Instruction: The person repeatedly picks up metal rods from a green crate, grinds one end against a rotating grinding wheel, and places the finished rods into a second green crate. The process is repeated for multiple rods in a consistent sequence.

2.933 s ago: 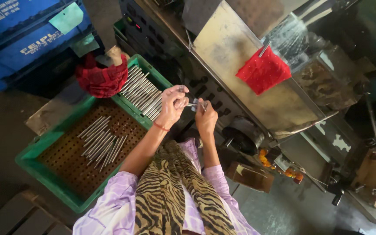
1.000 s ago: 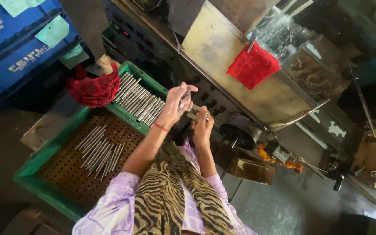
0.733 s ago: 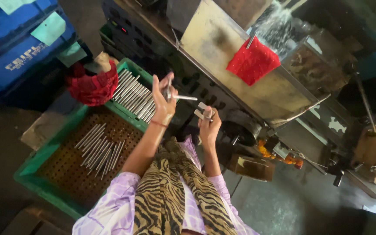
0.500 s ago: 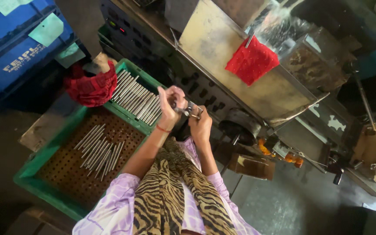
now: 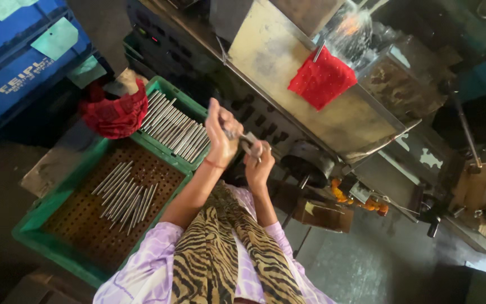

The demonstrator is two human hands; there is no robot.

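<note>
Holding a small grey metal piece (image 5: pixel 248 141) up at frame centre, both hands meet over it in the head view. Left hand (image 5: pixel 220 135) is raised, fingers curled shut around what looks like a thin rod end, though too small to be sure. Right hand (image 5: pixel 259 163) sits just below and right of it, fingers pinched closed on the same piece. Hands touch at the piece.

Step in hand, my read: fitting or checking one small part between the two hands, mid-handling. Any next move would need both grips kept firm and the piece kept aligned; it's tiny, easy to drop.

Surroundings: green perforated plastic crate (image 5: pixel 57 236) at lower left, a loose bunch of thin silver metal rods (image 5: pixel 124 194) lying on its floor. A second row of thicker silver rods (image 5: pixel 176 129) sits in the crate's upper section, just left of the left hand. Red patterned cloth bundle (image 5: pixel 115 112) rests on the crate's upper-left corner. Blue plastic bins (image 5: pixel 18 67) at upper left. Worn metal machine panel (image 5: pixel 288 67) runs across the top, red square cloth (image 5: pixel 322 79) hanging on it. Dark grimy floor (image 5: pixel 367 270) at lower right; dim workshop light.
</note>
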